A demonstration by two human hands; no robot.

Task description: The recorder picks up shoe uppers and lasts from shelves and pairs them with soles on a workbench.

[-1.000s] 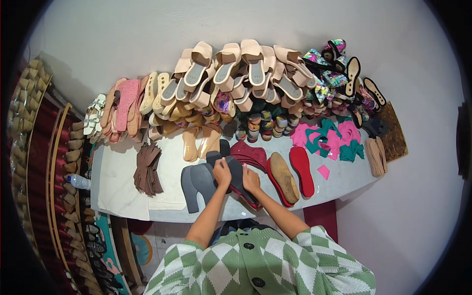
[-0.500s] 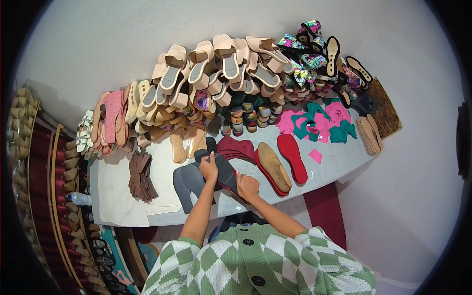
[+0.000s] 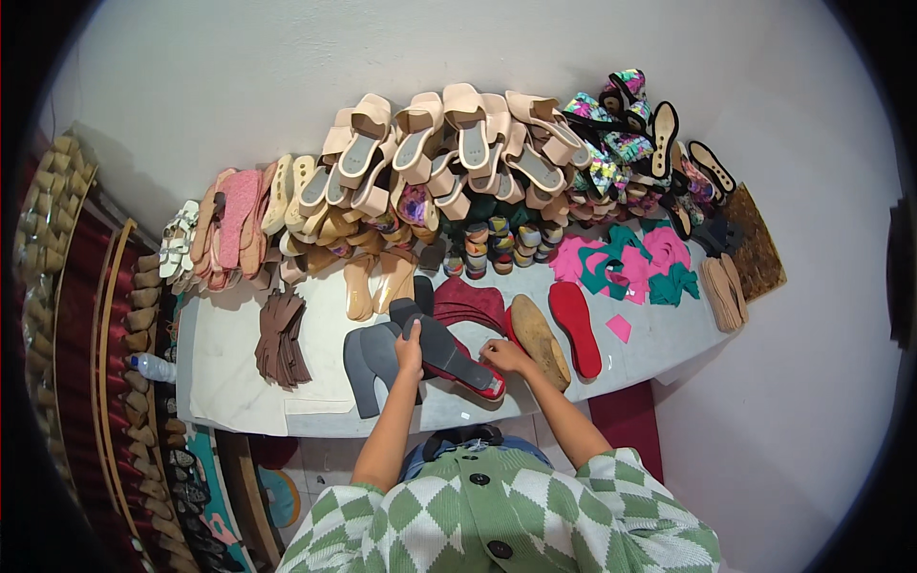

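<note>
My left hand [image 3: 409, 353] is wrapped round a shoe with a black sole [image 3: 447, 350], held tilted above the table with its underside showing. A red edge [image 3: 495, 388] shows at the shoe's lower right end. Just right of the sole, my right hand [image 3: 506, 355] has its fingers curled together; whether anything small is pinched there is hidden. Dark grey heeled soles [image 3: 367, 361] stand left of my left wrist. Maroon pieces [image 3: 468, 304] lie beyond the shoe. A worn tan shoe last [image 3: 539, 340] rests right of my right hand, partly behind it, beside a red insole [image 3: 575, 329].
Beige heeled sandals [image 3: 470, 134] are piled along the back of the table [image 3: 325, 420], with colourful patterned sandals [image 3: 611, 153] at right. Brown strips [image 3: 283, 339] lie left; pink and green scraps [image 3: 626, 263] lie right. A rack of shoe lasts [image 3: 141, 382] and a bottle [image 3: 153, 367] are far left.
The shoe has turned so more of its sole and its red end show. My right hand has moved from its edge to the right. The whole view has shifted slightly.
</note>
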